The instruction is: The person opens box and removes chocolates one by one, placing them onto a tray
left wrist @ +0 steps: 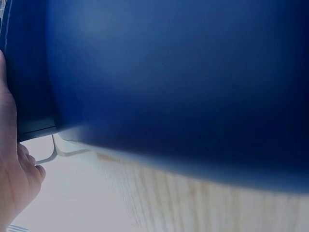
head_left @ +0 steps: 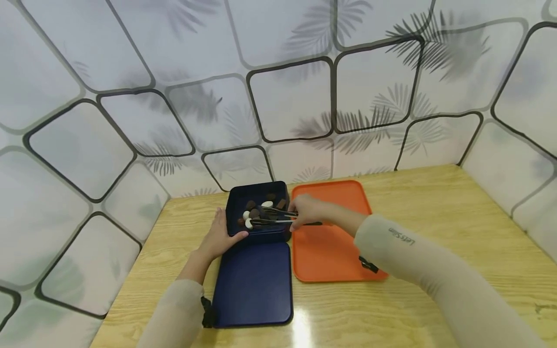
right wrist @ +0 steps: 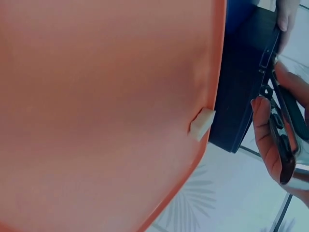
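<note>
My right hand [head_left: 307, 211] holds a pair of metal tongs [head_left: 285, 221] with dark handles, and their tips reach left into a dark navy box [head_left: 257, 238]. Inside the box lie several small brown and white pieces [head_left: 254, 212] that look like chocolates. The tong tips are among these pieces; I cannot tell whether they pinch one. With straight fingers along the box's left wall and the thumb at its front, my left hand [head_left: 217, 234] rests against it. In the right wrist view, the tongs [right wrist: 282, 130] lie across the right hand's palm.
A navy tray or lid [head_left: 254, 285] lies in front of the box. To its right is an orange tray [head_left: 332, 256], partly under my right forearm. A pale block [right wrist: 202, 124] sits at that tray's edge. Patterned cloth [head_left: 291, 101] rises behind the wooden table [head_left: 417, 208].
</note>
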Available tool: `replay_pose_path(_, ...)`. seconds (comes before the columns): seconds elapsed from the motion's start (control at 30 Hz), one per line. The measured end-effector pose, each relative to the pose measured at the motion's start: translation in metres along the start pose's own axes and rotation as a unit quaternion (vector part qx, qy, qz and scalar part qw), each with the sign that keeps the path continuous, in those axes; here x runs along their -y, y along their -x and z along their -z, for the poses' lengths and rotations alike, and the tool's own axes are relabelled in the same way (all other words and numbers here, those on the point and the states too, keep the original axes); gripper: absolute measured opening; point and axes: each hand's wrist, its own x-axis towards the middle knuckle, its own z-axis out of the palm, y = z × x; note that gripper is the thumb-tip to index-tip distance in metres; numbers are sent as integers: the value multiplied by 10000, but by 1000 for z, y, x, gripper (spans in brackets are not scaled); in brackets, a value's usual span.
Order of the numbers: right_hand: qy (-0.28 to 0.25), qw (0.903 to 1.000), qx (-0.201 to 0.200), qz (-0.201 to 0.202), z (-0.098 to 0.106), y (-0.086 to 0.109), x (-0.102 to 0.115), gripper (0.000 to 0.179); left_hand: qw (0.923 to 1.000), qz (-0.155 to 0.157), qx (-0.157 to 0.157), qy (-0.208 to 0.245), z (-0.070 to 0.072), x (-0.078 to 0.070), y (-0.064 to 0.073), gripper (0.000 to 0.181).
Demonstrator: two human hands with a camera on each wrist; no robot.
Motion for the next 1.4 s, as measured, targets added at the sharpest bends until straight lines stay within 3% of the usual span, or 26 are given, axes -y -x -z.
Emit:
replay_pose_path(0.13, 147, 9997, -91, -155, -2, -2, 6, 48, 9999, -53, -57, 93, -1, 0, -2, 109)
replay_pose_path(0.43, -78, 9992, -147, -369, -8, -3, 13, 46, 9999, -79, -7, 94, -2, 0, 0, 109)
replay_pose_path(0.87, -141, 9993, -285, -176, -6, 2, 12, 22, 9999, -55, -14, 83, -2, 2, 0, 109)
replay_pose_path(1.1, -79, 9999, -5, -115, 3, 8, 14, 30, 10000, -62, -28, 51, -1, 1, 0, 109)
replay_pose_path(1.3, 372, 9978, 221, -499, 8, 8, 28, 19, 9999, -85, -79, 83, -1, 1, 1, 109)
replay_pose_path(1.4, 635, 9950, 317, -707, 7, 6, 36, 22, 9997, -142, -129, 130, -1, 0, 1, 109)
